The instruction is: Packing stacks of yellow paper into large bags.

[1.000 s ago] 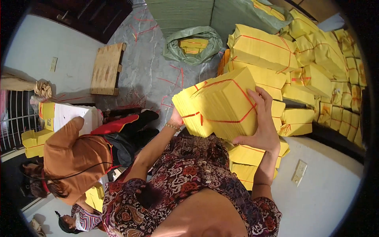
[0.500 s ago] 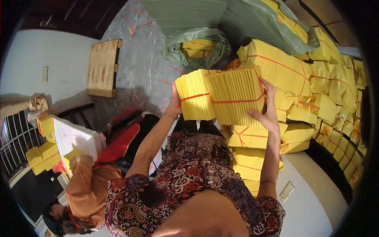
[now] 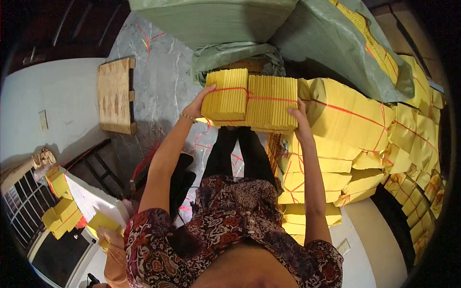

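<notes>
Between my two hands is a pair of yellow folded-paper bundles, a left bundle (image 3: 224, 98) and a right bundle (image 3: 272, 102), pressed side by side and bound with red string. My left hand (image 3: 198, 102) grips the outer left side, a beaded bracelet at its wrist. On the opposite end, my right hand (image 3: 301, 120) clasps the right bundle with its thumb in front. Just beyond them gapes a green sack (image 3: 199, 62), its mouth partly hidden by the bundles I hold.
Large tied yellow packs (image 3: 348, 108) are piled on the right. A bigger green sack (image 3: 331, 48) leans behind them. A wooden pallet (image 3: 114, 96) lies at left on the grey floor (image 3: 158, 72). At lower left, a co-worker's hand (image 3: 110, 236) touches yellow paper beside a white block (image 3: 98, 197).
Both hands have carried the bundles a little left and away from me, toward the sack mouth. The bundles now sit more level. The co-worker has shifted lower in the picture.
</notes>
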Demonstrator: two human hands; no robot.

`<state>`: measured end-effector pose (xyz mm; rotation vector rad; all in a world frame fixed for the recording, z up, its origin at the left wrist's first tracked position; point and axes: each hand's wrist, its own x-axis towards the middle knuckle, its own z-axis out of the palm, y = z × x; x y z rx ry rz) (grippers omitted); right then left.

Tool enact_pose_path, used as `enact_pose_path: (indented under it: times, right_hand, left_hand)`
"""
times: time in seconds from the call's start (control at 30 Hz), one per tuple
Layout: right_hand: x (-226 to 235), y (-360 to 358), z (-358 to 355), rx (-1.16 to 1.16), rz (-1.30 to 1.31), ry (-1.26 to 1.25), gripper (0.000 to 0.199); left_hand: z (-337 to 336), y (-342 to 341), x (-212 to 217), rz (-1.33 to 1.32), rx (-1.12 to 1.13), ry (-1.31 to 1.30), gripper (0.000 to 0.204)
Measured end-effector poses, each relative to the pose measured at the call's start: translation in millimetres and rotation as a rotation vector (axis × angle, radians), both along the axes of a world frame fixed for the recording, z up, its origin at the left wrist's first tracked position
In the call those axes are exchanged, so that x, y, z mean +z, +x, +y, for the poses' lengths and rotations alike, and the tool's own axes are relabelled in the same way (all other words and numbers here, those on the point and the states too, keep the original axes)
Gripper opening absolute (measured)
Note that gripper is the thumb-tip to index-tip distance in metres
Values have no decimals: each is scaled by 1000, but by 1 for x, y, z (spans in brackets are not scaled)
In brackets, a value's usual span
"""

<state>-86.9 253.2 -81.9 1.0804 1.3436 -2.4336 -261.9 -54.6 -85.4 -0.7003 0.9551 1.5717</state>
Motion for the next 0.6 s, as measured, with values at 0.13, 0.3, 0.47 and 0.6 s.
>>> enact_pose_path:
  times: [0.13, 0.3, 0.47, 0.6]
  right_hand:
    - [-54, -17, -17, -60, -200, -303, 76]
    - [-103, -46, -48, -103, -256, -600, 58]
    - [-131, -75, -56, -59, -325, -637, 64]
    - [-141, -115, -74, 92, -323, -645, 73]
  left_hand:
    - [-5, -39, -20, -23, -106, -64, 57]
    - [-22, -87, -40, -97, -319, -220, 62]
    - [-31, -112, -68, -10, -484, -334, 65]
    - [-86, -134, -112, 79, -505, -498, 64]
